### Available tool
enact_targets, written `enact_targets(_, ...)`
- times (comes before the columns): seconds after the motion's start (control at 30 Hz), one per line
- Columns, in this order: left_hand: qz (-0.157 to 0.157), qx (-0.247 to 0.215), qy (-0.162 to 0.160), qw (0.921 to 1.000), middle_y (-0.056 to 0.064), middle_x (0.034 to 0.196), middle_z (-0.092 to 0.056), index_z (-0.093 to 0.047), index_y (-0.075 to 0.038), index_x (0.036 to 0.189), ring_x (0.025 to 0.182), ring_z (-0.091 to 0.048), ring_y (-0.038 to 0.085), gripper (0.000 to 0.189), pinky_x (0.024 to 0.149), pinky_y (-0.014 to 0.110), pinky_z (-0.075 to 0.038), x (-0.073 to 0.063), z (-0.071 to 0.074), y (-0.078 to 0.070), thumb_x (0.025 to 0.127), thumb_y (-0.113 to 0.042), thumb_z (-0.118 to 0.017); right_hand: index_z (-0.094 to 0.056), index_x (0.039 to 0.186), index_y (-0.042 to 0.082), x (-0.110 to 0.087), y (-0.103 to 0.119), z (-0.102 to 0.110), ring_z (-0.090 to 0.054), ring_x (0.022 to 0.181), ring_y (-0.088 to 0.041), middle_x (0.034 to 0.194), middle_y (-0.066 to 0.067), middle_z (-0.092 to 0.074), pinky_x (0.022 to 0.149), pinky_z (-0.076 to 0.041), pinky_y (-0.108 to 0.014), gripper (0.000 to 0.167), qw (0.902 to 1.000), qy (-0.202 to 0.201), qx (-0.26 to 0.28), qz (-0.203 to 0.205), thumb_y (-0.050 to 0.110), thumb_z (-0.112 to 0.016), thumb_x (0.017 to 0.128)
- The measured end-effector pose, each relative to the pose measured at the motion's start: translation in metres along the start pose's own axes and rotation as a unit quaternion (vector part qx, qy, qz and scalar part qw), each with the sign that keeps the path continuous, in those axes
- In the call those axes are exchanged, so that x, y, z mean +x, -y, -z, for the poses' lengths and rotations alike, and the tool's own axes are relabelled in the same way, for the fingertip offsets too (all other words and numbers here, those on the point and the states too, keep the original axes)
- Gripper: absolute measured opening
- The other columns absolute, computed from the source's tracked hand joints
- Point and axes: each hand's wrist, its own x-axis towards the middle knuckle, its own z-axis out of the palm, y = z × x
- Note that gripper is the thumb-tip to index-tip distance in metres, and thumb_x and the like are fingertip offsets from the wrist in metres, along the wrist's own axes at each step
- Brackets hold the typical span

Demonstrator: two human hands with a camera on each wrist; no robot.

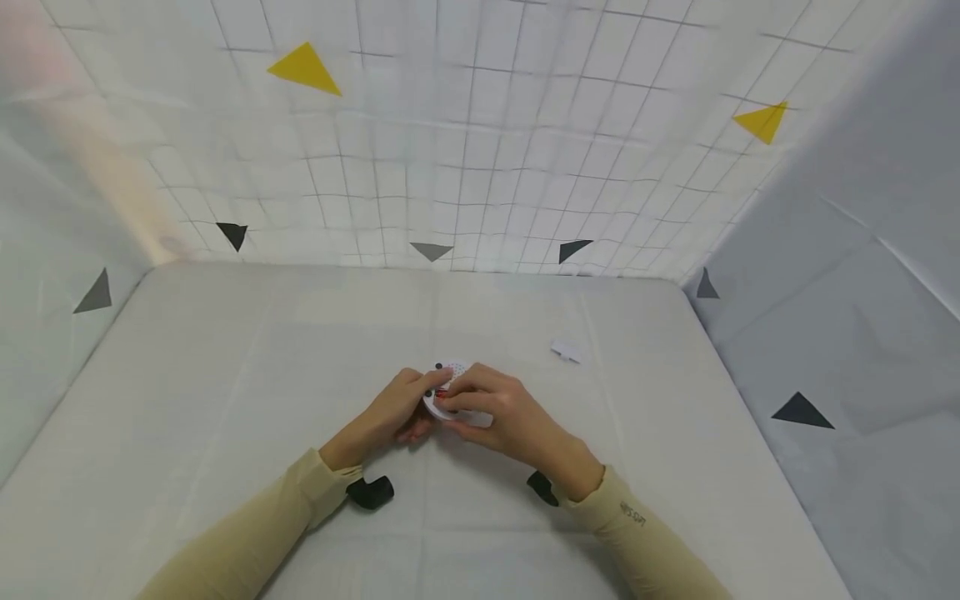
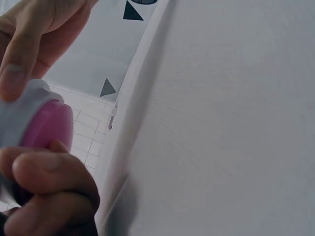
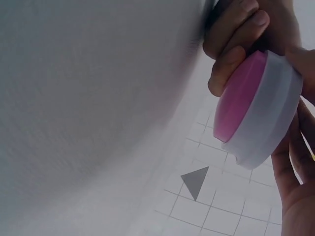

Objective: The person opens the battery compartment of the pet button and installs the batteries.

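Observation:
A round white device with a pink dome (image 3: 239, 101) is held above the table, its dome facing down in the wrist views. Its flat white back (image 1: 457, 367) faces up, with small holes and black dots. A small red part (image 1: 441, 395) shows in that back, mostly covered by fingers. My left hand (image 1: 401, 406) grips the left side, thumb on the back, fingers curled beneath the dome. My right hand (image 1: 501, 408) holds the right side, its thumb at the white rim (image 2: 19, 110) and its fingertips over the back near the red part.
A small flat white plastic piece (image 1: 566, 351) lies on the white-covered table (image 1: 337, 333), beyond and right of my hands. Pale sheets form walls around; the back one (image 1: 525, 142) has grid lines and triangles. Black wrist mounts (image 1: 371, 493) sit below both wrists.

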Motion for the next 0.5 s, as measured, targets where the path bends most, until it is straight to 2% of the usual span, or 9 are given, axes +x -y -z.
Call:
enact_targets(0.23, 0.001, -0.01, -0.001, 1.0, 0.002, 0.043, -0.044, -0.073, -0.005, 0.081, 0.032, -0.03, 0.013, 0.062, 0.034, 0.026, -0.026, -0.0007, -0.001, 0.0029, 0.105, -0.059, -0.054, -0.08, 0.114, 0.008, -0.0014, -0.0033, 0.0004, -0.066, 0.102, -0.014, 0.114, -0.004, -0.071, 0.086, -0.056, -0.019, 0.033, 0.9995, -0.011, 0.028, 0.005, 0.005, -0.089, 0.083)
enact_targets(0.37, 0.004, 0.0, -0.01, 0.9999, 0.001, 0.043, -0.043, -0.075, -0.006, 0.086, 0.033, -0.029, 0.013, 0.06, 0.034, 0.025, -0.025, -0.001, -0.0017, 0.0015, 0.105, -0.06, -0.054, -0.08, 0.113, 0.005, -0.0009, -0.0044, 0.0027, -0.066, 0.095, -0.014, 0.111, -0.006, -0.072, 0.078, -0.058, -0.02, 0.03, 0.9977, -0.039, 0.054, 0.005, 0.005, -0.087, 0.084)
enact_targets(0.5, 0.004, 0.005, -0.012, 0.9999, -0.001, 0.042, -0.042, -0.075, -0.006, 0.084, 0.033, -0.03, 0.012, 0.061, 0.034, 0.025, -0.025, -0.0008, -0.0027, -0.0001, 0.105, -0.059, -0.054, -0.08, 0.108, 0.006, -0.0009, -0.0062, 0.0048, -0.067, 0.087, -0.015, 0.105, -0.005, -0.073, 0.069, -0.058, -0.026, 0.025, 0.9953, -0.074, 0.063, -0.008, 0.006, -0.087, 0.084)
